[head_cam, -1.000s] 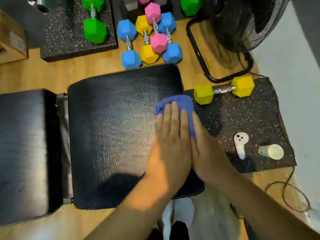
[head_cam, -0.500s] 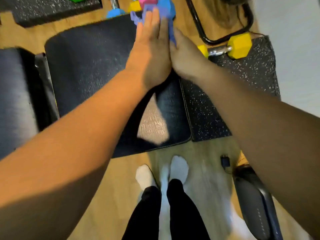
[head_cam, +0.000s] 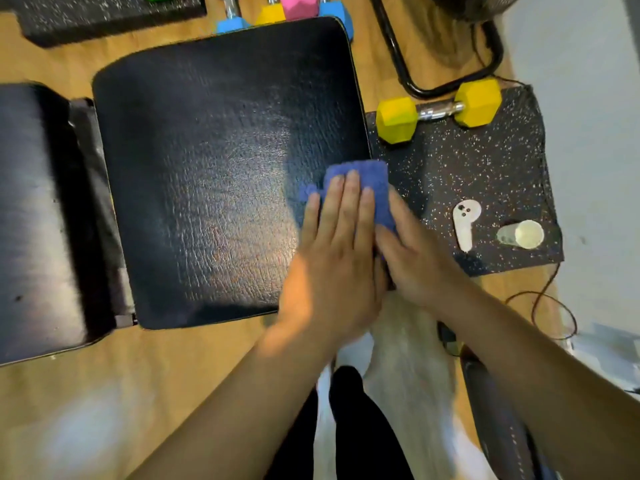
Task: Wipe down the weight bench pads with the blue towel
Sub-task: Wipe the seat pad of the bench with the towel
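Left hand [head_cam: 332, 265] and right hand [head_cam: 415, 261] both have straight fingers pressing the blue towel [head_cam: 360, 176] flat at the right edge of the seat pad [head_cam: 214, 168], so imo use even pressure and overlapping passes leftward toward the other pad [head_cam: 34, 209].

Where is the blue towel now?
In the head view, the blue towel lies at the right edge of the bench pad, under the left hand and right hand, beside the speckled mat.
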`<state>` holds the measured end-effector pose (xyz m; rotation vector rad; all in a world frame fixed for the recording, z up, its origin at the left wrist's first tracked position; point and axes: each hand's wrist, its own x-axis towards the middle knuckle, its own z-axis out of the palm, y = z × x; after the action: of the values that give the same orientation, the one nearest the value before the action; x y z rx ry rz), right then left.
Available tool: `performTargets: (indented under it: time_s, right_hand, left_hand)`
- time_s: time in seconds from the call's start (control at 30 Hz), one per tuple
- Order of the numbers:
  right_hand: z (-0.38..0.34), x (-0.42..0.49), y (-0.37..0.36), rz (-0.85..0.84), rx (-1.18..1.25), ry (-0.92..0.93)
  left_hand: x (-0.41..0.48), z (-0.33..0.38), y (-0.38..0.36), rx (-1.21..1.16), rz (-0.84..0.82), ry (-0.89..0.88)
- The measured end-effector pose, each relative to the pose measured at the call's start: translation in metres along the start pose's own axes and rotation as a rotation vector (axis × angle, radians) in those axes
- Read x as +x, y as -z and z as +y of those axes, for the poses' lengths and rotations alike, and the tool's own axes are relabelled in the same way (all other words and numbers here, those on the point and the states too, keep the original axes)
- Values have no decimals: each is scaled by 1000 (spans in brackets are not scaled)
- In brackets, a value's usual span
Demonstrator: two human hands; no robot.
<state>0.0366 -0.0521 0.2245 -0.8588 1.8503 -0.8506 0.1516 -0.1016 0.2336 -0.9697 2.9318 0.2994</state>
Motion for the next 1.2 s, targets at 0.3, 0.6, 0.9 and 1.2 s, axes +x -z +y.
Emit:
performTargets:
  time_s: [0.3, 0.6, 0.9, 1.2]
  right_hand:
    - [-34, 67, 1, 149, -73, 34]
    - [26, -83, -25, 217, -346, 110]
    - [0, -37, -55, 108, -1020, 708]
    - [-55, -20, -210, 46, -1029, 887]
  left_hand:
    - [65, -25, 10, 33, -43, 133]
    - [-93, 15, -11, -140, -75, 123]
    - [-137, -40, -8, -82, -87, 225]
    - [-202, -141, -5, 42, 16, 496]
